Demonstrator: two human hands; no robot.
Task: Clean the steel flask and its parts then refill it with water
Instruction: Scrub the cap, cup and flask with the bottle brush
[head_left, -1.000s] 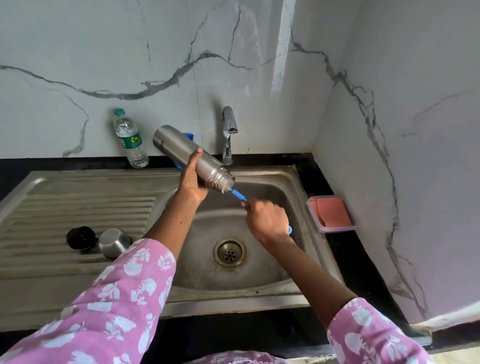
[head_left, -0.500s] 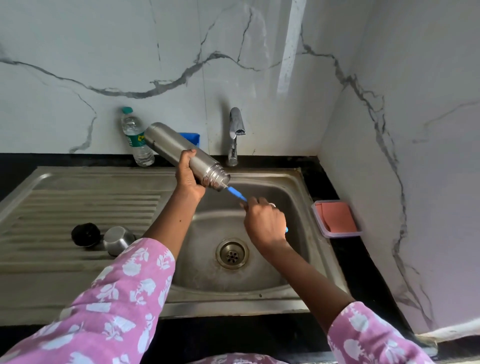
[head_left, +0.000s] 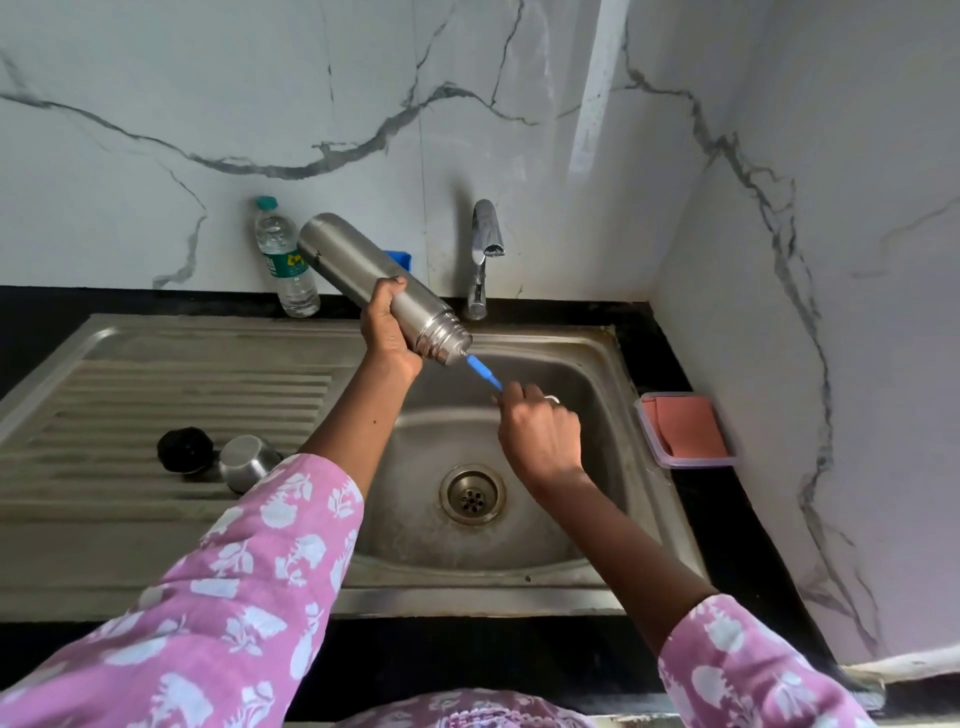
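A person in pink floral sleeves stands at a steel sink (head_left: 597, 566), seen from above through a head-worn camera. In the centre of the frame, the left hand (head_left: 387, 332) is wrapped around a steel flask (head_left: 363, 273), fingers and thumb curled about its lower body near the neck. The flask is held in the air, tilted, with its closed base pointing to the upper left and its threaded open mouth pointing down to the right, above the back rim of the sink bowl. A brush with a blue handle (head_left: 483, 371) enters the mouth of the flask; the brush head is hidden inside. The right hand (head_left: 540, 436), just right of centre and over the bowl, grips the lower end of that handle in a closed fist, with a ring on one finger.

On the ribbed draining board at the left of the frame lie a black stopper (head_left: 184, 449) and a small steel cup (head_left: 247, 460), side by side and touching or nearly so. At the back, against the marbled white wall, a clear plastic water bottle (head_left: 285, 265) with a green cap stands upright, partly behind the flask's base. A tap (head_left: 485, 249) rises behind the bowl. The round drain (head_left: 471, 494) sits at the bottom of the bowl. On the black counter at the right rests a clear container holding a pink sponge (head_left: 685, 431).
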